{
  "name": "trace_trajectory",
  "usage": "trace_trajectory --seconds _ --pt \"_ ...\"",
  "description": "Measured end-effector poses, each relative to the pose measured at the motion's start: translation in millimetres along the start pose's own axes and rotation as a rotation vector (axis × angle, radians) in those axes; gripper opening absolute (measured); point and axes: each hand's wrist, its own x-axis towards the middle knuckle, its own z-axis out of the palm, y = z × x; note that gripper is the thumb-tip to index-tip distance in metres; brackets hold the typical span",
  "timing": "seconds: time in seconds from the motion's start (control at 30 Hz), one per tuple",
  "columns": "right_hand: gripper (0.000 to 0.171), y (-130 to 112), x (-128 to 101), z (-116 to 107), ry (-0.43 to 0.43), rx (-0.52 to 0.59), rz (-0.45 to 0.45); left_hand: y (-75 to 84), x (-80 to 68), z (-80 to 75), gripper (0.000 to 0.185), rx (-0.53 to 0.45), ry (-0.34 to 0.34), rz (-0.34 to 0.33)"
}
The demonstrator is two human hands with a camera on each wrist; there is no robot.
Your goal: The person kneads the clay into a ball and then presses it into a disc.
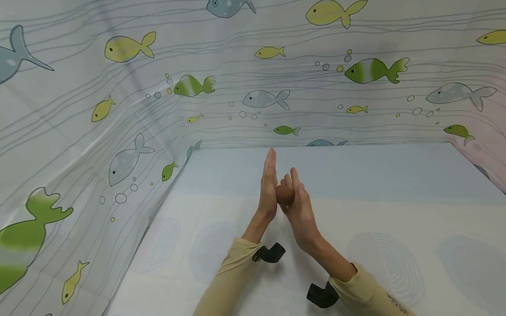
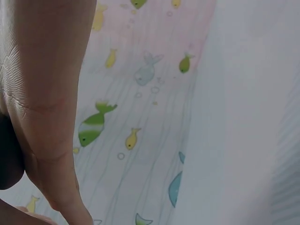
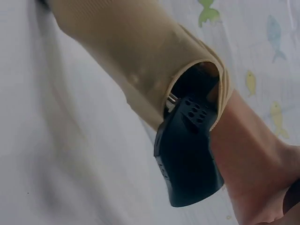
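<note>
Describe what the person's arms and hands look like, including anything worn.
The left sleeve and right sleeve are tan; the right bears blurred dark lettering. A bent black device protrudes from each sleeve. The left hand and right hand are ungloved.

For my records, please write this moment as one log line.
left hand: extended, touching brown ball; right hand: touching ball; position: between hands, above white surface

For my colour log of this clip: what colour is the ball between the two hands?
Brown; the ball shows best in the head view.
</note>
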Motion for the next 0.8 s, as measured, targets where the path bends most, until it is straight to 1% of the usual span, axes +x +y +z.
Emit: trace_trajectory --seconds 0.1,0.17,0.3,0.4,0.5,0.63,0.8 --pt "0.068 -4 1 -4 0.015 0.008 0.003 -3.4 -0.9 4.7 0.067 -0.026 -0.035 -0.007" --pt "0.07 -6 2 -7 0.035 0.021 0.003 -5.3 -2.8 9.9 0.067 -0.02 -0.066 -0.009" --pt "0.073 -11 7 -17 0.107 0.048 -0.002 -9.1 -7.9 23.6 0.069 0.016 -0.127 0.013" --pt "0.074 -15 12 -27 0.169 0.072 -0.014 -11.0 -12.4 34.9 0.074 0.043 -0.178 0.039" --pt "0.074 -16 16 -37 0.223 0.092 -0.034 -12.0 -16.5 44.7 0.079 0.056 -0.222 0.046" --pt "0.075 -18 21 -50 0.259 0.112 -0.049 -12.0 -20.7 54.3 0.077 0.057 -0.262 0.033" --pt "0.076 -24 26 -62 0.272 0.15 -0.051 -10.9 -24.7 62.2 0.076 0.053 -0.297 0.023"
